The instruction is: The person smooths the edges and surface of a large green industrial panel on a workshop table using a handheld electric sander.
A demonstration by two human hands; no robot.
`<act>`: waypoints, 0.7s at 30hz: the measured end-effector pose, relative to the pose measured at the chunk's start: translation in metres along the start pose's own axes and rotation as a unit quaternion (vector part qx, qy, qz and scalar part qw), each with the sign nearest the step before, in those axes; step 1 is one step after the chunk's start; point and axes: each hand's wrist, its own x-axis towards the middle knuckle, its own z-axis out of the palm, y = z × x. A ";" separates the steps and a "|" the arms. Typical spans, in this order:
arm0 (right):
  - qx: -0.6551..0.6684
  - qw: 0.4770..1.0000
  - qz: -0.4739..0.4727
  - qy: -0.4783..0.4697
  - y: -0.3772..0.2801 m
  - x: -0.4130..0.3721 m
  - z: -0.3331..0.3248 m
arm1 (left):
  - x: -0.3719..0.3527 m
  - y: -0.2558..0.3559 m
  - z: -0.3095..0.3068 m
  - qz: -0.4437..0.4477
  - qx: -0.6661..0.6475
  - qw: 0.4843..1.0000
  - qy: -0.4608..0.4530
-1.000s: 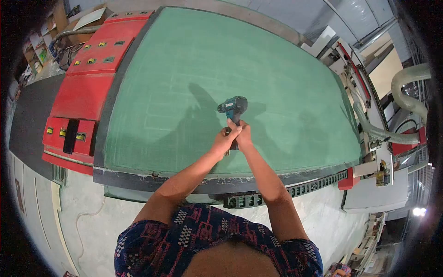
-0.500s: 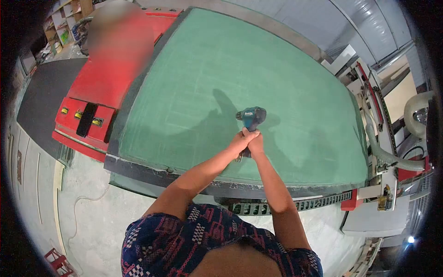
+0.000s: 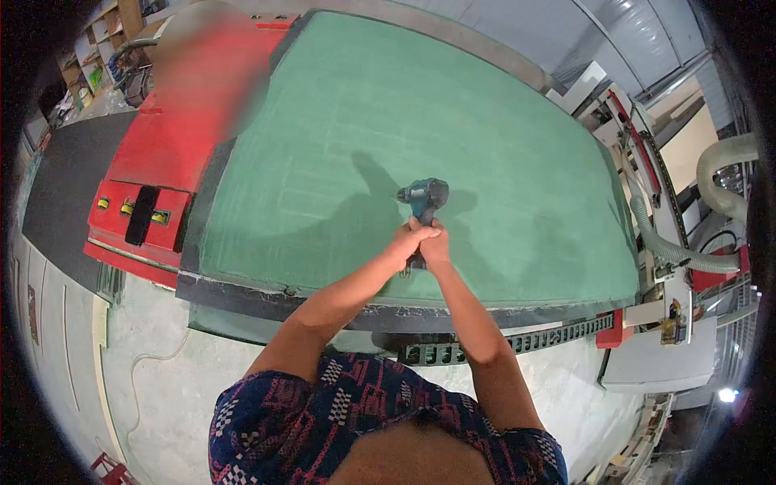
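Note:
Both of my hands are closed around a teal and black cordless drill (image 3: pixel 424 194), above the green tabletop (image 3: pixel 453 105). My left hand (image 3: pixel 409 241) wraps the handle from the left side. On the right, my right hand (image 3: pixel 436 246) presses against it and grips the same handle. The drill's chuck points left, and its base sticks out below my hands. Most of the handle is hidden by my fingers. Shadows of the drill and my arms fall on the green surface.
Left of the table stands a red machine body (image 3: pixel 153 145) with a black phone-like object (image 3: pixel 142 215) over its buttons. A gantry with a grey hose (image 3: pixel 659 242) lines the right side. A slotted cable chain (image 3: pixel 533 338) runs along the near edge.
The drill and both hands sit slightly further left and higher in view, and the drill's head has turned a little. The whole scene has shifted slightly left. My grip is unchanged.

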 end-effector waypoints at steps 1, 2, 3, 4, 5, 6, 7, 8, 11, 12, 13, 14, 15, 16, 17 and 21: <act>0.024 1.000 -0.002 -0.012 -0.002 -0.011 -0.002 | -0.012 0.002 0.005 -0.008 0.006 1.000 0.020; 0.047 0.999 -0.004 -0.022 -0.005 -0.022 -0.006 | -0.028 0.000 0.014 0.032 -0.021 0.999 0.027; 0.071 0.997 -0.005 -0.031 -0.006 -0.033 -0.009 | -0.033 -0.007 0.014 0.028 -0.016 0.999 0.026; 0.076 0.996 -0.002 -0.043 -0.004 -0.041 -0.013 | -0.037 -0.014 0.014 0.023 -0.012 0.999 0.024; 0.066 0.997 -0.007 -0.042 -0.001 -0.047 -0.016 | -0.042 -0.020 0.015 0.019 -0.008 1.000 0.021; 0.056 0.998 -0.012 -0.040 0.001 -0.054 -0.018 | -0.047 -0.026 0.017 0.029 -0.038 0.999 0.019; 0.047 0.998 -0.018 -0.039 0.002 -0.060 -0.020 | -0.053 -0.030 0.019 0.028 -0.033 0.999 0.025; 0.015 0.998 -0.047 -0.026 0.001 -0.066 -0.022 | -0.058 -0.033 0.021 0.028 -0.027 0.999 0.031; 0.009 0.998 -0.056 -0.019 0.012 -0.072 -0.023 | -0.070 -0.032 0.026 0.017 -0.037 0.999 0.028; 0.008 0.999 -0.043 -0.020 0.016 -0.073 -0.024 | -0.073 -0.032 0.026 0.012 -0.045 0.999 0.024; 0.007 0.999 -0.030 -0.021 0.021 -0.072 -0.023 | -0.074 -0.033 0.025 0.010 -0.035 0.999 0.024; 0.006 1.000 -0.018 -0.024 0.024 -0.072 -0.022 | -0.075 -0.034 0.024 0.008 -0.026 0.999 0.024; 0.001 1.000 -0.024 -0.019 0.025 -0.073 -0.022 | -0.076 -0.032 0.024 0.007 -0.017 1.000 0.024; -0.004 0.999 -0.031 -0.014 0.025 -0.073 -0.021 | -0.077 -0.030 0.024 0.005 -0.013 1.000 0.023; -0.010 0.999 -0.036 -0.010 0.027 -0.073 -0.020 | -0.079 -0.029 0.024 0.003 -0.010 1.000 0.022; -0.041 0.999 -0.017 -0.012 0.034 -0.071 -0.018 | -0.075 -0.035 0.021 -0.009 -0.041 0.999 0.019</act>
